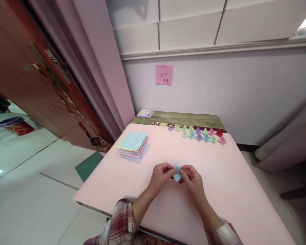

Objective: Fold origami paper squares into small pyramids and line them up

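A small light-blue folded paper [177, 176] is pinched between my two hands, above the front middle of the pink-covered table [165, 217]. My left hand [162, 176] grips its left edge between thumb and fingers. On the opposite edge, the thumb and fingers of my right hand [193, 179] are closed as well. The paper has a diamond outline with layered folds; its underside is hidden. Beyond my left hand lies a stack of coloured square paper [132, 142] with a blue sheet on top. Two rows of finished-looking folded paper pieces [199, 136] stand near the far right edge.
A packet of paper [146, 113] lies on the bare wood-patterned strip [181, 118] at the back. A pink note [164, 75] is stuck to the wall behind. To the left are a red door [48, 75], a curtain and a bucket [15, 126] on the tiled floor.
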`<state>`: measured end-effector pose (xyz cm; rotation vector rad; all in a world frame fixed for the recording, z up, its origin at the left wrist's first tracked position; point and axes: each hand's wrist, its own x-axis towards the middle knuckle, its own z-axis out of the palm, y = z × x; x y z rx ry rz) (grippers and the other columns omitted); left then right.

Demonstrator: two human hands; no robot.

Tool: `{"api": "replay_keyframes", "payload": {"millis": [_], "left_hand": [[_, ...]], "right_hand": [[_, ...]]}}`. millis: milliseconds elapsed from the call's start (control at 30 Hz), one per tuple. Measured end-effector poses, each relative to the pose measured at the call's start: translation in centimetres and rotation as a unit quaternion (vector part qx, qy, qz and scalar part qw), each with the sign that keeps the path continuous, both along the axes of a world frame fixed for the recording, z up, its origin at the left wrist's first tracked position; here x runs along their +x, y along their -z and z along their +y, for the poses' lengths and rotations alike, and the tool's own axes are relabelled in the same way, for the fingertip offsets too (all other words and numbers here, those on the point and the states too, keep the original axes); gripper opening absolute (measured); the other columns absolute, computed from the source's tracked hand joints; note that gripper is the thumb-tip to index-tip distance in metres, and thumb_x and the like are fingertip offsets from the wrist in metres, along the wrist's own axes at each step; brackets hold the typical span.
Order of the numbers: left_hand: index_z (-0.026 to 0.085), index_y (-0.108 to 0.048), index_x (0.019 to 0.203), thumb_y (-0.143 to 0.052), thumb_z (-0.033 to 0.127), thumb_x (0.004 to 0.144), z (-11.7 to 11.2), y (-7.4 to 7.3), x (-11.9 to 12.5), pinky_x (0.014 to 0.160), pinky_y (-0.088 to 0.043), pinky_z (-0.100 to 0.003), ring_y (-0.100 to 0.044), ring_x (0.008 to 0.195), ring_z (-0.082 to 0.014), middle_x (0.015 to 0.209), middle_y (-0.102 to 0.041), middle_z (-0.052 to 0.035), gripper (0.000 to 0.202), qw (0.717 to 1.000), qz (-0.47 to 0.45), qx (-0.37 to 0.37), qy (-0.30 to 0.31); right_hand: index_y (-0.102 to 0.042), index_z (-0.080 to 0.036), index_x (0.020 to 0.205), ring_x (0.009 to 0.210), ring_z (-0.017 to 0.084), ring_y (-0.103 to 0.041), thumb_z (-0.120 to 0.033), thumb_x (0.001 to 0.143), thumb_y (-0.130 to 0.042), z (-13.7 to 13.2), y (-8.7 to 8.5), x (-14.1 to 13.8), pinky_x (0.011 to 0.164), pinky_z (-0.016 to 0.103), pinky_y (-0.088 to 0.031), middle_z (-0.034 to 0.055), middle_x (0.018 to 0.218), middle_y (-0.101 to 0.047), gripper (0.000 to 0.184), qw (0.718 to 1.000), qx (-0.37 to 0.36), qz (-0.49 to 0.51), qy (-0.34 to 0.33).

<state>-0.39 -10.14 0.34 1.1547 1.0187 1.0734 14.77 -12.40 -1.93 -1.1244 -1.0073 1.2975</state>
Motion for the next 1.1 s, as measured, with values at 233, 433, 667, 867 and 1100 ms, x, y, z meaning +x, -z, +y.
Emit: {"api": "replay_keyframes", "payload": {"millis": [233, 433, 667, 867, 1100], "left_hand": [[0.013, -0.059, 0.104, -0.077, 0.035, 0.069, -0.1, 0.2, 0.0, 0.059, -0.05, -0.026, -0.06, 0.056, -0.0127, 0.064, -0.064, 0.0014, 0.046, 0.999, -0.032, -0.029, -0.006], [0.012, -0.065, 0.089, -0.078, 0.039, 0.066, -0.2, 0.4, -0.1, 0.053, -0.049, -0.026, -0.06, 0.053, -0.0137, 0.063, -0.065, -0.0014, 0.038, 0.998, 0.003, -0.066, 0.02], [0.013, -0.07, 0.077, -0.078, 0.043, 0.065, -0.5, 0.0, -0.4, 0.053, -0.048, -0.024, -0.061, 0.062, -0.015, 0.07, -0.067, -0.0039, 0.033, 0.994, 0.026, -0.094, 0.048], [0.013, -0.068, 0.072, -0.082, 0.039, 0.059, -0.2, 0.0, -0.8, 0.05, -0.047, -0.024, -0.059, 0.058, -0.014, 0.066, -0.065, -0.0023, 0.033, 0.99, 0.015, -0.136, 0.042], [0.013, -0.062, 0.07, -0.081, 0.034, 0.062, -0.2, 0.1, -0.4, 0.054, -0.044, -0.022, -0.056, 0.055, -0.0104, 0.063, -0.062, 0.0001, 0.029, 0.993, -0.029, -0.116, 0.0]], "right_hand": [[-0.062, -0.019, 0.104, 0.064, 0.018, -0.063, -0.054, 0.076, -0.069, 0.1, 0.3, 0.2, 0.059, 0.029, -0.052, 0.0013, 0.067, -0.067, 0.045, 0.999, -0.034, 0.007, -0.036], [-0.068, -0.018, 0.076, 0.062, 0.016, -0.059, -0.054, 0.074, -0.071, 0.1, 0.5, 0.5, 0.057, 0.026, -0.046, 0.0023, 0.068, -0.067, 0.036, 0.998, -0.034, -0.023, -0.053], [-0.067, -0.018, 0.069, 0.056, 0.014, -0.051, -0.053, 0.075, -0.07, 0.2, -0.1, 1.1, 0.053, 0.024, -0.041, -0.0004, 0.059, -0.059, 0.035, 0.993, -0.024, -0.035, -0.106], [-0.064, -0.018, 0.069, 0.056, 0.014, -0.05, -0.056, 0.078, -0.065, 0.0, -0.4, 0.9, 0.053, 0.024, -0.042, -0.0004, 0.059, -0.057, 0.039, 0.991, -0.03, -0.018, -0.132], [-0.063, -0.019, 0.077, 0.06, 0.014, -0.051, -0.055, 0.076, -0.067, 0.0, -0.1, 0.6, 0.055, 0.025, -0.043, 0.0, 0.065, -0.058, 0.037, 0.995, -0.029, 0.008, -0.099]]}}
